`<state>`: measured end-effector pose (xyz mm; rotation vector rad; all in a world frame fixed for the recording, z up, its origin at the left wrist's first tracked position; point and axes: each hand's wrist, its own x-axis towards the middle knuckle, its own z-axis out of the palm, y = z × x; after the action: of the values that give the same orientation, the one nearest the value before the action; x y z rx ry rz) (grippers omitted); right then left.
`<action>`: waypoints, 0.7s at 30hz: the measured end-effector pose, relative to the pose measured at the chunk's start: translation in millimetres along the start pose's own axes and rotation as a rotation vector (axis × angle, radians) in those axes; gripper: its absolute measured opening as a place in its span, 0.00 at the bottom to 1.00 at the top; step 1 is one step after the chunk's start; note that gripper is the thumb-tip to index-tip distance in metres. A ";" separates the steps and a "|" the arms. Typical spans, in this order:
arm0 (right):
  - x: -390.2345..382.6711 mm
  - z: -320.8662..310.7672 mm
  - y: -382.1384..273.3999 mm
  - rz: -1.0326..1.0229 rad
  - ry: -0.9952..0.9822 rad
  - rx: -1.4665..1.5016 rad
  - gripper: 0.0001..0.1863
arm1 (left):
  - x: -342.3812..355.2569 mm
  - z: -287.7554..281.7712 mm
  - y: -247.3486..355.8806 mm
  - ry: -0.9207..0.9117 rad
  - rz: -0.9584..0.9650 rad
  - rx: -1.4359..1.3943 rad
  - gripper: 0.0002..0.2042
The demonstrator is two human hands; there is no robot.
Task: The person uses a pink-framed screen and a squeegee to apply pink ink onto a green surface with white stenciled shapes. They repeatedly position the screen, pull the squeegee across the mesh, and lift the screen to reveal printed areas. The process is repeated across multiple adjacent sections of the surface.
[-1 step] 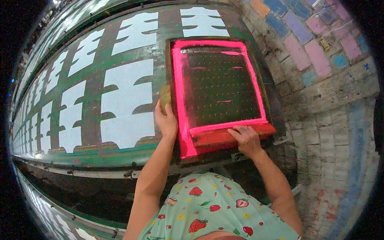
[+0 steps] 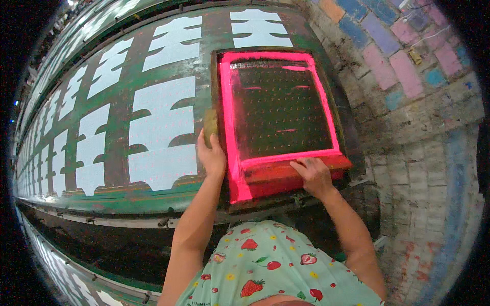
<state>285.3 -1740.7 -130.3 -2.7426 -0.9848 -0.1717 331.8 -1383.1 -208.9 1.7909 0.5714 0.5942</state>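
A screen-printing frame [image 2: 280,109] with a dark perforated mesh and bright pink ink along its inner edges lies on the long green table [image 2: 116,201]. My left hand [image 2: 210,152] is closed on a yellowish handle [image 2: 210,122] at the frame's left side. My right hand [image 2: 311,176] has its fingers wrapped over a red squeegee [image 2: 273,178] lying across the near end of the frame, just below the pink band.
White cut fabric pieces [image 2: 161,117] lie in rows along the table to the left and beyond. A metal rail [image 2: 102,221] runs along its near edge. To the right is a floor [image 2: 403,153] of bricks, some painted pink, blue and orange. Another table shows at lower left.
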 end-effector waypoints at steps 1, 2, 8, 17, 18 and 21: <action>15.2 3.8 11.3 -0.001 0.000 -0.008 0.28 | 0.8 0.7 0.6 0.002 -0.016 0.042 0.25; 30.0 7.1 22.0 -0.034 0.019 -0.029 0.27 | 0.2 0.2 0.8 0.001 0.001 0.045 0.25; 129.6 26.1 86.6 -0.101 0.048 -0.033 0.24 | 0.8 0.8 1.1 -0.009 -0.081 -0.011 0.24; 278.8 50.9 169.7 -0.116 0.061 -0.092 0.24 | 3.4 2.5 15.0 -0.011 -0.143 -0.043 0.24; 291.9 51.9 175.4 -0.131 0.088 -0.102 0.25 | 2.9 2.9 16.5 -0.005 -0.131 -0.037 0.23; 324.7 55.1 188.8 -0.128 0.090 -0.122 0.25 | 1.3 5.2 19.8 0.012 -0.131 -0.068 0.23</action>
<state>657.4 -1669.7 -155.8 -2.7521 -1.1607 -0.3857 337.9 -1391.4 -191.2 1.6734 0.6641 0.5283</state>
